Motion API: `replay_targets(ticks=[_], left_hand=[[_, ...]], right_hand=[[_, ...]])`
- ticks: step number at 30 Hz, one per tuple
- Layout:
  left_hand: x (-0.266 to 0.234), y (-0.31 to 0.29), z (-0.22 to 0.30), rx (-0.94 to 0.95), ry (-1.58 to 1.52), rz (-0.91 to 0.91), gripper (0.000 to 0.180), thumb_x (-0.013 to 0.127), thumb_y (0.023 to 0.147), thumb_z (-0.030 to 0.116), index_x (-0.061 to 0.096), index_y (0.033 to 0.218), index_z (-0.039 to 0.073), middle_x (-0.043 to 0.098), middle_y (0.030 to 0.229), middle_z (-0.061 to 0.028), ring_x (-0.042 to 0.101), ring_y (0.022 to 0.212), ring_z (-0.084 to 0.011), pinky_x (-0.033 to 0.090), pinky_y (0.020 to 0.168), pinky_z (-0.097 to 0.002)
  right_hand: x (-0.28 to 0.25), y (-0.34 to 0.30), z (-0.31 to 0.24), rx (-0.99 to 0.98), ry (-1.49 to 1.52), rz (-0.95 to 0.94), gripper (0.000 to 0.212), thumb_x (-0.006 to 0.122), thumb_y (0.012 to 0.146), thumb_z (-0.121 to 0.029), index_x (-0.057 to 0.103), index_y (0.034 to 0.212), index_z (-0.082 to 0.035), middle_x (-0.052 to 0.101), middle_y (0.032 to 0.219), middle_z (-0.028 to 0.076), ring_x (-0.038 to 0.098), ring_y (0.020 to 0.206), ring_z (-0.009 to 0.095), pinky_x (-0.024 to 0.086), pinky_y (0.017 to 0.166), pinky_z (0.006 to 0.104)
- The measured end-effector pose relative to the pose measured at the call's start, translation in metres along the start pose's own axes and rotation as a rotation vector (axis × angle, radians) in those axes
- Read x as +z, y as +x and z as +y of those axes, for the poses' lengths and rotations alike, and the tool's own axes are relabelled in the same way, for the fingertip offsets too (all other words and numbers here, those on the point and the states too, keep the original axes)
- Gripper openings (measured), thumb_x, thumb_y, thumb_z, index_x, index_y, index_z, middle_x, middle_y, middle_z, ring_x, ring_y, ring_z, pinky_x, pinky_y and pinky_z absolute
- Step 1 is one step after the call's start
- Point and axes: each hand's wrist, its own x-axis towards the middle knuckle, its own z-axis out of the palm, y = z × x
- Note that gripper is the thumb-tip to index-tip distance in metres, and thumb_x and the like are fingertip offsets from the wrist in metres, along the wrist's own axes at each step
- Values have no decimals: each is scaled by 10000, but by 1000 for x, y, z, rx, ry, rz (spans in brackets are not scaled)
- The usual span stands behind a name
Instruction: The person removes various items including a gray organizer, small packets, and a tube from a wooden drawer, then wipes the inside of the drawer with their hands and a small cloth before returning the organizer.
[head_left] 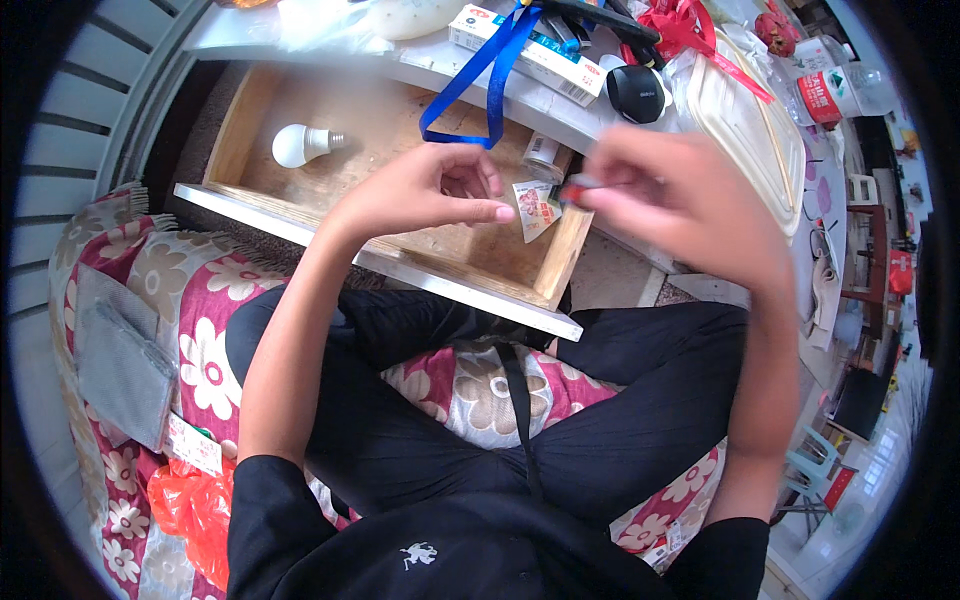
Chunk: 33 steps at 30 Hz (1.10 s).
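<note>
Head view: drawer [460,289] pulled out, LED bulb [297,146] inside; right hand [690,195] pinches a small red object [574,191], not yet placed; left hand [425,190] curls, seemingly empty.

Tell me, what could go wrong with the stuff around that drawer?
The light bulb lies loose on its side in the drawer, so it might roll and crack if the drawer gets bumped.

The blue ribbon hangs in a loop near the left hand, so it could snag.

The right hand seems to pinch a small reddish thing, blurred here; it might slip and drop.
</note>
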Motion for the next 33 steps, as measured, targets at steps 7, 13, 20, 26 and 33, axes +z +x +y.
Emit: replay_targets(ticks=[7, 13, 20, 26, 33], left_hand=[[-72, -19, -10, -260, 975, 195, 225, 770, 760, 193, 676, 863, 17, 701, 868, -131, 663, 769, -217, 516, 693, -347], [-99, -52, -39, -316, 1210, 680, 479, 845, 666, 306, 648, 1077, 159, 648, 1050, -39, 558, 1089, -278, 485, 856, -482], [-103, -34, -65, -587, 1147, 593, 544, 853, 593, 263, 658, 1100, 232, 654, 1087, 11, 525, 1121, -301, 438, 881, -539], [-109, -32, -51, -607, 1005, 581, 523, 834, 524, 143, 680, 1023, 168, 707, 978, -61, 626, 998, -287, 487, 839, -458], [-118, -49, -52, -474, 689, 568, 457, 768, 645, 318, 694, 991, 28, 712, 906, -155, 687, 836, -283, 540, 752, -371]], right_hand=[[-73, -176, 28, 748, -172, 310, 171, 688, 849, -133, 569, 921, -34, 446, 718, -31, 408, 673, 68, 339, 601, 237], [-53, -177, -12, 737, -460, 540, 267, 680, 869, -142, 627, 1112, -45, 566, 837, 38, 498, 739, 122, 425, 659, 270], [97, -6, 21, -79, -422, -80, 272, 600, 772, 0, 533, 1035, -15, 575, 1008, 157, 651, 912, 330, 548, 745, 420], [124, 31, 67, 24, -618, -194, 421, 641, 715, 34, 488, 1104, -15, 533, 1054, 165, 644, 880, 356, 544, 722, 449], [140, 48, 59, -13, -754, -196, 536, 688, 661, 1, 469, 1149, -41, 523, 1106, 164, 645, 898, 338, 551, 676, 440]])
